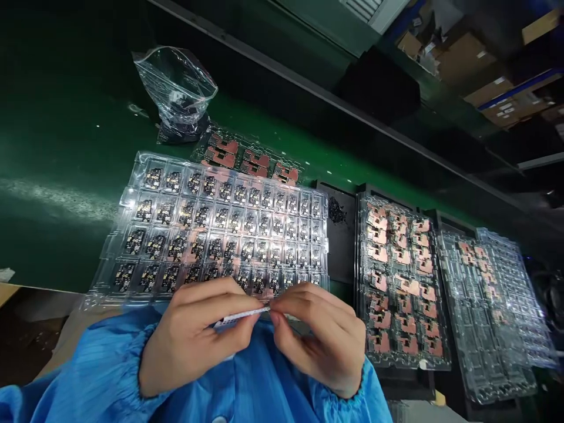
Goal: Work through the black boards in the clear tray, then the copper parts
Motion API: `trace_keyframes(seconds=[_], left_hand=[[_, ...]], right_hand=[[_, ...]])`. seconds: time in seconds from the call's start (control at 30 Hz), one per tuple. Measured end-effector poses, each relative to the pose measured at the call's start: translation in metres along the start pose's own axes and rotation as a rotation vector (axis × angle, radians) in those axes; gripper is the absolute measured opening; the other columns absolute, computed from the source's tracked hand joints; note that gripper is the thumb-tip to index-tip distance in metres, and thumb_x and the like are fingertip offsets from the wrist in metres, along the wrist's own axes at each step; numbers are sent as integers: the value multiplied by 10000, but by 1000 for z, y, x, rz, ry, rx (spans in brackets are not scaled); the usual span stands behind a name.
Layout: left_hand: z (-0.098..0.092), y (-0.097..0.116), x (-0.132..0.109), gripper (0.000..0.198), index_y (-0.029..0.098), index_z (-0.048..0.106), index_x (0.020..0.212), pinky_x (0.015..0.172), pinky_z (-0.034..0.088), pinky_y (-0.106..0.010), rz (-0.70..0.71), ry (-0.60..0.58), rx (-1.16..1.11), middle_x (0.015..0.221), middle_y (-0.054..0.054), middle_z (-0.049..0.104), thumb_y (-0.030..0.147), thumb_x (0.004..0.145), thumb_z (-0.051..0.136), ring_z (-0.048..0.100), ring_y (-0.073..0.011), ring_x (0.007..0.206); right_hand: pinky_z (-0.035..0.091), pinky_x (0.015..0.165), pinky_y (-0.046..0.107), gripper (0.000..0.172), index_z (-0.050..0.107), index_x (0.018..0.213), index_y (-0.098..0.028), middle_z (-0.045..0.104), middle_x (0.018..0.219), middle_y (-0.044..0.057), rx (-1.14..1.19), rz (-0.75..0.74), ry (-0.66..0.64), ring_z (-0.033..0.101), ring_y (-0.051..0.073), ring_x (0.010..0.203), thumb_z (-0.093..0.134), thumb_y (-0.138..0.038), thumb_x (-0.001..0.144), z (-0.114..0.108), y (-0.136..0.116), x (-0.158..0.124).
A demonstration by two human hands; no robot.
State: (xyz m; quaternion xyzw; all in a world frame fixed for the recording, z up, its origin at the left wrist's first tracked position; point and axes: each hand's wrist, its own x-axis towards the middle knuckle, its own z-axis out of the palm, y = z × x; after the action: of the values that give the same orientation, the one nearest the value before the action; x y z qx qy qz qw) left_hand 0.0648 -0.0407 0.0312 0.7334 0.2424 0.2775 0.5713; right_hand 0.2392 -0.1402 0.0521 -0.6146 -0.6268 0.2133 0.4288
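My left hand (202,335) pinches a thin white strip (240,317) between thumb and fingers, with small dark marks along its lower edge. At the strip's right end, the thumb and index finger of my right hand (319,335) are closed together; whether they grip the strip itself or a small piece at its tip is too small to tell. Both hands are just in front of a clear plastic tray (127,200) with rows of small black circuit boards (178,247) in its pockets. My fingers hide part of the tray's front row.
Behind the tray are copper-coloured boards (255,161) and a clear zip bag (180,94) with dark contents. To the right stand a tray of copper-coloured parts (361,282) and further clear trays (480,352). Small black bits (337,210) lie on a dark tray.
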Motion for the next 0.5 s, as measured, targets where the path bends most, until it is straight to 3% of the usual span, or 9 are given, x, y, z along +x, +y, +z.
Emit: trace_keyframes(seconds=[0.3,0.5], left_hand=[[2,-1,-8,211,216,717,1056,688,511,-192,30,9,111,882,30,696,63,946,622,646,-68,720],[4,-5,-10,235,225,715,1068,722,514,-188,-3,5,67,902,30,697,52,932,634,654,-72,758]], right_hand=[[580,688,328,225,679,1025,-133,746,820,58,-330,-171,-65,650,177,734,728,-18,837,-1,0,-1],[567,675,330,208,669,1013,-126,731,782,64,-386,-198,-64,644,184,719,708,-18,839,-2,-7,-1]])
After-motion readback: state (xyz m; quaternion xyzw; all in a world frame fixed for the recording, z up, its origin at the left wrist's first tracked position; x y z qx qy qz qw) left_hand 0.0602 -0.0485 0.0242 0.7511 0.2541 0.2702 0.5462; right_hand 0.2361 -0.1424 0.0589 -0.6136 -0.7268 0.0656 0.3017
